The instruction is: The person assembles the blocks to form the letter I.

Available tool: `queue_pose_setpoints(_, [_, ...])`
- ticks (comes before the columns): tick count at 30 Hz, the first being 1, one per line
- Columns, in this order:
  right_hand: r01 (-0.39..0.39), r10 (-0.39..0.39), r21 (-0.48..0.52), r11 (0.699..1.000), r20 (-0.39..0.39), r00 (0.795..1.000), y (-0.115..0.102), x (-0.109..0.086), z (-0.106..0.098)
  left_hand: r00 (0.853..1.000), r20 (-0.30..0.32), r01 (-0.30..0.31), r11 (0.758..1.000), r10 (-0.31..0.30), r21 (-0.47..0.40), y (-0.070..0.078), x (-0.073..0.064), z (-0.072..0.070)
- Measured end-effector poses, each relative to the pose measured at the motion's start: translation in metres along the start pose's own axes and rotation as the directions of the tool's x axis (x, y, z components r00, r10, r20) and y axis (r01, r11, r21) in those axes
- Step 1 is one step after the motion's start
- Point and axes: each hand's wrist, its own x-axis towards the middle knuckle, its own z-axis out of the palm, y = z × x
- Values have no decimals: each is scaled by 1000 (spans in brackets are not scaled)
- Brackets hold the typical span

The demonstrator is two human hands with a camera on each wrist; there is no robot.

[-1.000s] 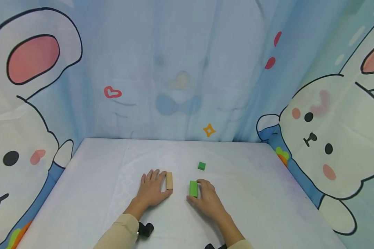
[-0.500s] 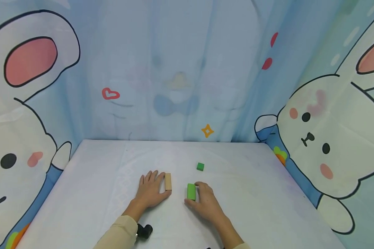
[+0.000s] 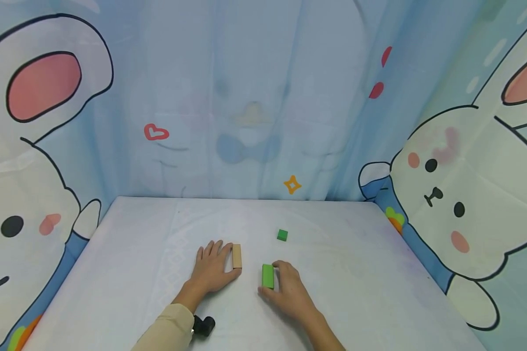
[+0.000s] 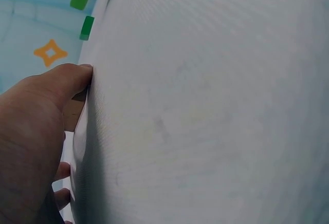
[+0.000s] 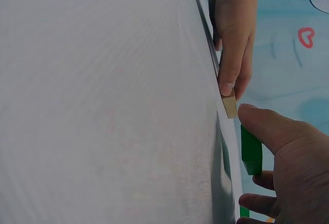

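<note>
My left hand (image 3: 212,268) rests on the white table and pinches a plain wooden block (image 3: 236,256) lengthwise between thumb and index finger, the other fingers spread. To its right, my right hand (image 3: 290,291) grips a light green block (image 3: 268,276) by its two ends between thumb and index finger. In the right wrist view the green block (image 5: 251,150) looks raised a little off the tabletop. A gap separates the two held blocks. Farther back, a small dark green block (image 3: 282,235) sits on the table by itself, touched by neither hand.
The white-covered table (image 3: 364,273) ends at a back edge against a blue curtain (image 3: 246,97) with cartoon rabbits. A black device (image 3: 203,326) is strapped at the left wrist, beside a beige sleeve (image 3: 169,326).
My right hand has drawn the light green block toward me and slightly left. The left hand keeps its place on the wooden block; the small dark green block stays put.
</note>
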Motion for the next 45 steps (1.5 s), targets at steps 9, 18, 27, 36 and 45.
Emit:
queue_pose_setpoints(9, [-8,9,-23,1000,26,1000,-2,-7,-1,1000,1,-7,1000,7,8,0,2,2])
queue_pose_setpoints(18, [46,-43,-56,997,47,998,-3,-13,3,1000,-6,-5,1000,5,11,-2,1,3])
queue_pose_setpoints(27, [71,-68,-81,994,33,997,-5,-19,5,1000,-1,-6,1000,6,2,-2,1,3])
queue_pose_setpoints(36, [73,-70,-71,995,44,997,-9,-28,5,1000,-1,-8,1000,8,5,-2,1,3])
queue_pose_setpoints(45, [72,-68,-110,991,46,997,-12,-32,5,1000,-8,-7,1000,7,16,-3,1,3])
